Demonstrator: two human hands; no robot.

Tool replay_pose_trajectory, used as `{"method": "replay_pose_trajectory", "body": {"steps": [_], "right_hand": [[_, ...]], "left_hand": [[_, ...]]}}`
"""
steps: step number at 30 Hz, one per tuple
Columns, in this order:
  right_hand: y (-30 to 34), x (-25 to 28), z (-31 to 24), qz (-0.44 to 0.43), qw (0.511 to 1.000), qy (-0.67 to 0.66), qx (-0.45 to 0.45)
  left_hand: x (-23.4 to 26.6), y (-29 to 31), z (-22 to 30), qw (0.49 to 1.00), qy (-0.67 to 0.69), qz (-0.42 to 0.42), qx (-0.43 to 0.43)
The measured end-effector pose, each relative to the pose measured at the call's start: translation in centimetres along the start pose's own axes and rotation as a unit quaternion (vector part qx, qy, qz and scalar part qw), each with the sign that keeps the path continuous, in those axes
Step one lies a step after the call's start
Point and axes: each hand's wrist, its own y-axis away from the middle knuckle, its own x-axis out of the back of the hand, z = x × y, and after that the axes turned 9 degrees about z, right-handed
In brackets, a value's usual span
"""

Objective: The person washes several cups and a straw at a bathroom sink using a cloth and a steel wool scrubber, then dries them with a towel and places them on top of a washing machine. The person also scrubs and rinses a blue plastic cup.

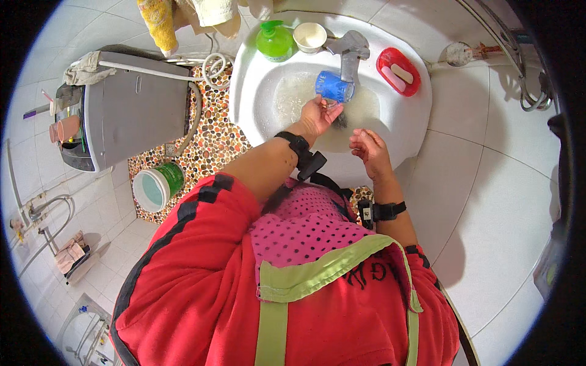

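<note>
My left hand (317, 116) holds a blue cup (333, 86) with pale printing and a clear glassy end, tipped on its side. The cup is right beside the grey tap (350, 53), over the cloudy water (293, 100) in the white washbasin (250, 52). Something dark shows in the water below the cup, too unclear to name. Over the basin's front right part, my right hand (371, 151) is loosely curled, its fingers a little apart with nothing visible in them.
On the basin's rim stand a green pump bottle (274, 43), a white bowl (310, 37) and a red soap dish (412, 60) with two soap bars. To the left are a grey washing machine (143, 104) and a green-and-white bucket (159, 186). Towels (213, 11) hang above.
</note>
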Motion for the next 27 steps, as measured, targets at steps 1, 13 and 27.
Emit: {"method": "replay_pose_trajectory", "body": {"steps": [1,13,27], "right_hand": [[0.1,0.0,0.1,-0.001,1.0,0.0,0.001],[0.9,-0.3,1.4,-0.024,1.0,0.017,0.0],[1.7,-0.3,2.0,-0.01,0.999,0.053,0.009]], "left_hand": [[0.1,0.1,0.0,1.0,0.011,0.003,0.002],[-1.1,-0.1,-0.3,0.997,0.062,0.04,-0.02],[-0.6,1.7,0.7,0.446,-0.647,-0.069,-0.614]]}}
